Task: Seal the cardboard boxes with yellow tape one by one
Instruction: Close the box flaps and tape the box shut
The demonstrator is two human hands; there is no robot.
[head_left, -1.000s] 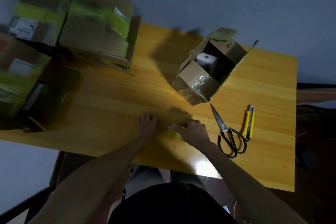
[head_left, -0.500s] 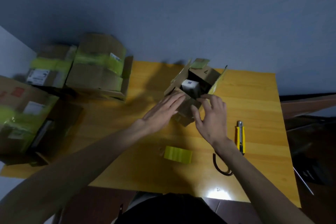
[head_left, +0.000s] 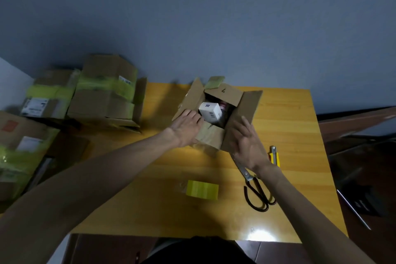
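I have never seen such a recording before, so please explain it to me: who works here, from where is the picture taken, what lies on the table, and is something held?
No machine works here: a person uses two bare hands. The camera sits on the person's head and looks down, so both arms reach in from below. The left hand lies with straight fingers on the left flap of the open cardboard box. The right hand presses flat against its right flap. Neither grips anything. Inside is a small white box. On the wooden table lie a roll of yellow tape, scissors and a yellow knife. At the left are taped boxes.
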